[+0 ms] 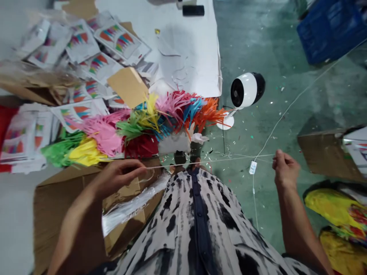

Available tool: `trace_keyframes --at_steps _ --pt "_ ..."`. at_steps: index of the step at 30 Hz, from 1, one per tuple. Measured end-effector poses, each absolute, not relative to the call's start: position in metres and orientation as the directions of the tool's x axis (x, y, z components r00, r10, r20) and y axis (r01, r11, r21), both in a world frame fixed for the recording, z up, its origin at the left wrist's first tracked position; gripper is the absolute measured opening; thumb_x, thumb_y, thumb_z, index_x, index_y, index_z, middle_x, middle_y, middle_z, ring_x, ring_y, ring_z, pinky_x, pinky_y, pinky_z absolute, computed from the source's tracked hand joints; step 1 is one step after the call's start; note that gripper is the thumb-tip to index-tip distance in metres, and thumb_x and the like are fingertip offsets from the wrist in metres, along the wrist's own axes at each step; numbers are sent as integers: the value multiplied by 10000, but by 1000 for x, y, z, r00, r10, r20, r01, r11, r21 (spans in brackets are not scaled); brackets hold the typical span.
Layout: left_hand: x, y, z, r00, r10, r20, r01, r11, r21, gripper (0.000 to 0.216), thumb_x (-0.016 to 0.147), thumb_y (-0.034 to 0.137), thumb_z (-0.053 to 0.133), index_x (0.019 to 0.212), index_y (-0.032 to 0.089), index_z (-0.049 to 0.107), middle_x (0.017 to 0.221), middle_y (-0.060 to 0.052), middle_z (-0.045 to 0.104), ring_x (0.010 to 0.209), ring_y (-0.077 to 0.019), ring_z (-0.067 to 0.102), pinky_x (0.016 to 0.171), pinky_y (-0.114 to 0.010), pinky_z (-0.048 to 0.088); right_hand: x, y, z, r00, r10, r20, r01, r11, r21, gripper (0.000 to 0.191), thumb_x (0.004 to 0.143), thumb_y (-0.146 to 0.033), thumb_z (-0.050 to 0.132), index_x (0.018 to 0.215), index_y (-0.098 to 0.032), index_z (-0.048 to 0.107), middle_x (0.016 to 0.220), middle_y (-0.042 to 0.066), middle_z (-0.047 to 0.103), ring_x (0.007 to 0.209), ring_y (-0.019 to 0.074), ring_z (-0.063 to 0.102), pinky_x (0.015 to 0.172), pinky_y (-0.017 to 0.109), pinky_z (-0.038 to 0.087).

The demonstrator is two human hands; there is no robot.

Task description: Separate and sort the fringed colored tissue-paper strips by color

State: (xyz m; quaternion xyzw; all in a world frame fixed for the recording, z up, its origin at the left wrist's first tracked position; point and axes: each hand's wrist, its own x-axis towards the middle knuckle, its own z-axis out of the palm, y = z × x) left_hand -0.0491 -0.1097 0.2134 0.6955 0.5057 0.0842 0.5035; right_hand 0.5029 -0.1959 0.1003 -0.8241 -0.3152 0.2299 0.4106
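Observation:
A thin white string [218, 160] is stretched almost level in front of my body, one end at each hand. My left hand [126, 172] pinches it at the left, over the edge of an open cardboard box and just below the tassels. Out to the right, above the floor, my right hand [285, 166] is closed on the other end. Colourful paper tassels [137, 126] in green, yellow, pink, red, blue and orange lie in a row along the near table edge, beyond my left hand.
Printed packets [120, 40] are heaped on the white table [197, 49]. A white-and-black fan [248, 89] stands beyond the string. A white cable [286, 110] with a small switch crosses the floor. The open cardboard box [63, 202] holds clear plastic. At right are a blue crate [332, 30], a carton [321, 154] and yellow bags [329, 206].

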Motion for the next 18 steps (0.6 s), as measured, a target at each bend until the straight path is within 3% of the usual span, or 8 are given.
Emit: trace_keyframes --at_steps 3,6,8,9,11,14,16,18 --pt "-46 -101 213 418 870 -261 641 -79 763 288 933 471 692 815 223 779 644 22 684 504 -108 549 452 -186 415 528 -215 75 565 772 -291 627 -631 -456 574 887 -747 542 669 -233 670 543 22 547 532 189 483 553 339 339" --pt "-10 -94 208 420 889 -181 680 -177 712 276 958 461 677 856 222 768 756 3 717 631 -127 614 575 -209 458 518 -218 58 475 771 -425 828 -555 -81 522 992 -556 456 771 -184 748 796 162 726 718 274 646 650 378 438" --pt "23 -91 202 453 881 -137 714 -266 648 287 992 435 636 851 213 751 792 -16 701 691 -136 616 630 -231 445 500 -212 57 449 792 -414 869 -494 -3 454 1006 -433 440 906 -145 776 1011 242 747 898 329 689 764 429 501" --pt "41 -91 199 480 868 -129 727 -310 613 291 1010 419 610 855 214 749 798 -21 687 695 -137 605 640 -243 430 488 -206 61 414 826 -382 882 -468 -56 436 1008 -408 439 992 -134 778 1118 258 737 996 345 689 839 455 518" --pt "75 -91 191 573 805 -155 715 -400 573 296 1035 386 569 856 217 734 809 -21 669 671 -133 577 623 -263 383 454 -194 79 300 917 -263 870 -376 -319 439 1023 -425 433 1169 -156 749 1297 225 699 1159 338 657 978 481 514" --pt "115 -91 181 704 693 -155 635 -517 574 313 1047 399 542 853 229 719 828 -22 664 662 -138 575 583 -280 327 386 -175 117 43 985 -166 549 -163 -820 459 1057 -524 428 1327 -255 684 1342 118 697 1213 264 644 929 386 551" --pt "127 -86 177 731 670 -129 602 -543 586 319 1050 396 531 845 224 706 823 -26 654 669 -146 574 578 -288 316 341 -165 134 -102 984 -145 314 -107 -943 448 1065 -550 426 1277 -264 697 1195 73 732 1078 220 670 863 326 537" --pt "126 -77 175 733 671 -110 581 -535 614 312 1046 370 538 817 211 679 803 -25 641 666 -146 558 591 -289 327 314 -160 137 -58 976 -210 226 -192 -955 446 1049 -577 462 953 -226 720 831 12 675 776 164 607 695 268 468"
